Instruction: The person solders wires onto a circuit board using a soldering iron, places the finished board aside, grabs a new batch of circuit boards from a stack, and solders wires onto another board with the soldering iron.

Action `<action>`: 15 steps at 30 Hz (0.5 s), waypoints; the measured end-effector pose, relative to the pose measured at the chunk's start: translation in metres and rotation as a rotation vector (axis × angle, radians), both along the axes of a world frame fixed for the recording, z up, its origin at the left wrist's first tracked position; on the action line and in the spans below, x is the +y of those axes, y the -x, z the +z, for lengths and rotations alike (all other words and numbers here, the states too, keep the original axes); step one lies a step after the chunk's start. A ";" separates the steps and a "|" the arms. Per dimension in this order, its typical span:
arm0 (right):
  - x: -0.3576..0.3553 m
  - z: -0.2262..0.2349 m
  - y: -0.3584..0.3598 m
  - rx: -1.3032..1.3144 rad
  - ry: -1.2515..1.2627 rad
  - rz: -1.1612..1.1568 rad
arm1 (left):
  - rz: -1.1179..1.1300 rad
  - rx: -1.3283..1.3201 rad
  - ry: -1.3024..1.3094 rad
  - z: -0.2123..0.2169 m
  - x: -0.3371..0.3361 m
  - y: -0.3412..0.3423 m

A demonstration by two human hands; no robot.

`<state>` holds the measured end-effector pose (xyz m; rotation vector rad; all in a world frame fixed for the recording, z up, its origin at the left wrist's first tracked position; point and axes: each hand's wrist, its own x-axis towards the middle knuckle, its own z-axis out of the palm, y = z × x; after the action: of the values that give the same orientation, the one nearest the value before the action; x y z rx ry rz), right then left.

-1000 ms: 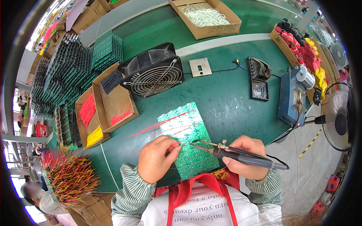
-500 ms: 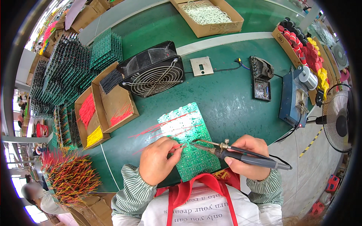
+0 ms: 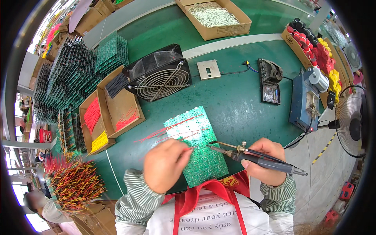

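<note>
Left hand (image 3: 166, 164): pinches a thin red wire (image 3: 188, 148) onto the board.
Right hand (image 3: 264, 160): wraps a slim dark soldering iron (image 3: 250, 156).
Board (image 3: 197, 145): flat green rectangle, gridded.

The left hand (image 3: 166, 164) covers the near left part of the green circuit board (image 3: 199, 150), so the spot where its fingers pinch the red wire (image 3: 188, 149) cannot be made out. The soldering iron's (image 3: 254, 156) tip is too fine to tell whether it touches the board. The right hand (image 3: 264, 160) hides the middle of the iron's grip. The board's solder points are too small to read.
</note>
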<state>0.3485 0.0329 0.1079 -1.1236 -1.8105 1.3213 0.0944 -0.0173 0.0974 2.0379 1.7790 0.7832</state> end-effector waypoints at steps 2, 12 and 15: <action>0.000 0.002 0.001 -0.009 -0.013 0.001 | -0.006 -0.029 0.060 -0.008 0.001 -0.007; 0.002 -0.006 0.001 -0.018 -0.026 -0.005 | -0.019 -0.086 0.214 -0.013 0.007 -0.008; 0.004 -0.006 0.002 -0.034 -0.022 0.015 | -0.027 -0.088 0.170 -0.015 0.009 -0.008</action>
<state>0.3470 0.0367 0.1016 -1.1293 -1.8571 1.2955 0.1021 -0.0086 0.0823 1.8850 1.7045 0.6783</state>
